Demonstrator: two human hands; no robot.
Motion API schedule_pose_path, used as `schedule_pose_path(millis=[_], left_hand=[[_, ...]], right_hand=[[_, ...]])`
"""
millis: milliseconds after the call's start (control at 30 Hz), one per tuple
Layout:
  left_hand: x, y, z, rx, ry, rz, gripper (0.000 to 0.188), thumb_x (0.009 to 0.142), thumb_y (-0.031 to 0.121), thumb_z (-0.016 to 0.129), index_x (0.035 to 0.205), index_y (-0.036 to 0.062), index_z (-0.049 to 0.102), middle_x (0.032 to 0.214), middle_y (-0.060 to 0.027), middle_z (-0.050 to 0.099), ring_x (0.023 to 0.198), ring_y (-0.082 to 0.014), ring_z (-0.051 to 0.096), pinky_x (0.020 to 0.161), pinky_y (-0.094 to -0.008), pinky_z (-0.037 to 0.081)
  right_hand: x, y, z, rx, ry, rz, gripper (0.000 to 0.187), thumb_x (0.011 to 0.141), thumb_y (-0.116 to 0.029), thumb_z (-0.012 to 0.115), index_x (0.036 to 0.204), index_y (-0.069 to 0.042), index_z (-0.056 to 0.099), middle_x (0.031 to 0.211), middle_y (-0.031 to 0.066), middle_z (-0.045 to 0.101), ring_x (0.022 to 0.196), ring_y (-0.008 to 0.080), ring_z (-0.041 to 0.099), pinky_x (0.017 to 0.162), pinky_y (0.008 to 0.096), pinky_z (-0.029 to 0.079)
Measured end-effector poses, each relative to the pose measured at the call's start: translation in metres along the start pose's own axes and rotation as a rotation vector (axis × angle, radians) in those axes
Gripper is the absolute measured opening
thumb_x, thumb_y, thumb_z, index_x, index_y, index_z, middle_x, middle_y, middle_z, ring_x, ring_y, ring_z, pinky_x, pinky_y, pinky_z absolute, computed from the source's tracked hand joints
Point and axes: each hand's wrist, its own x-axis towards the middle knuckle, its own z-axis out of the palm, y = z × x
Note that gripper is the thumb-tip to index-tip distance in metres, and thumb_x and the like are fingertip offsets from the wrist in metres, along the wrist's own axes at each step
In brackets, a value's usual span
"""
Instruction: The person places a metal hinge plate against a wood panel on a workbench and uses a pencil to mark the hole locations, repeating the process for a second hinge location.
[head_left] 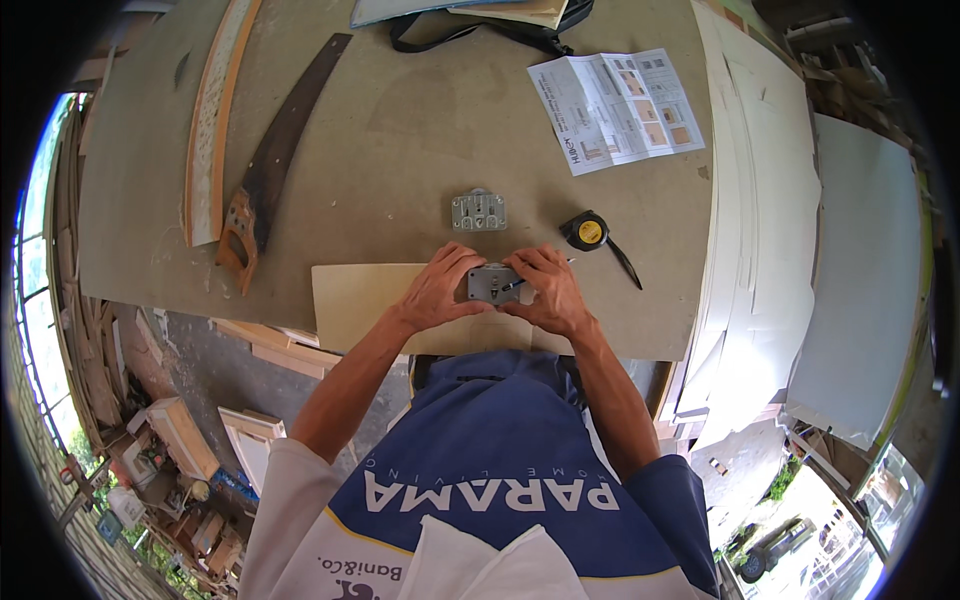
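Observation:
My left hand (442,288) and my right hand (550,293) meet at the near edge of the table, over a thin pale board. Between them is a small grey rectangular metal fitting (484,284) with holes in its face. The left fingers and thumb close on its left side; the right ones grip its right side. A thin dark-blue pen-like stick (513,286) crosses the fitting's right part and runs under the right fingers. Just beyond lies a second grey metal fitting (479,212) with slots and raised parts. A black and yellow tape measure (591,234) rests right of it.
The pale board (360,297) lies along the near edge of the brown table (390,160). A handsaw (280,150) and a long wooden strip (212,130) lie on the left. A printed sheet (620,110) and a black strap (480,38) lie farther off. White panels (760,230) stand right.

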Motion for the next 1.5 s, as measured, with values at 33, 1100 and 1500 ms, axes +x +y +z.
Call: schedule_pose_path(millis=[33, 1100, 1500], left_hand=[[-0.0014, 0.0007, 0.0006, 0.001, 0.003, -0.005, 0.075, 0.078, 0.047, 0.087, 0.128, -0.0027, 0.061, 0.125, -0.0162, 0.060, 0.119, -0.0374, 0.055, 0.106, -0.0466, 0.045], [0.0020, 0.0011, -0.0028, -0.022, -0.010, -0.025, 0.074, 0.077, 0.046, 0.088, 0.126, -0.0024, 0.063, 0.124, -0.0161, 0.061, 0.120, -0.0363, 0.056, 0.106, -0.0458, 0.046], [0.0063, 0.0033, -0.0042, -0.046, -0.003, -0.037, 0.072, 0.072, 0.042, 0.092, 0.121, -0.0020, 0.064, 0.120, -0.0162, 0.062, 0.116, -0.0368, 0.057, 0.104, -0.0466, 0.047]], right_hand=[[0.0008, 0.0000, -0.0001, 0.004, -0.008, 0.000, 0.072, 0.059, -0.022, 0.096, 0.123, -0.003, 0.070, 0.123, 0.0113, 0.068, 0.110, 0.0317, 0.059, 0.098, 0.0446, 0.047], [0.0007, 0.0061, 0.0043, 0.042, 0.001, -0.003, 0.070, 0.060, -0.022, 0.095, 0.123, -0.004, 0.070, 0.124, 0.0107, 0.066, 0.111, 0.0313, 0.058, 0.101, 0.0454, 0.047], [0.0019, 0.0057, 0.0023, 0.025, -0.023, 0.004, 0.069, 0.061, -0.024, 0.094, 0.122, -0.004, 0.070, 0.124, 0.0110, 0.067, 0.111, 0.0312, 0.058, 0.100, 0.0453, 0.048]])
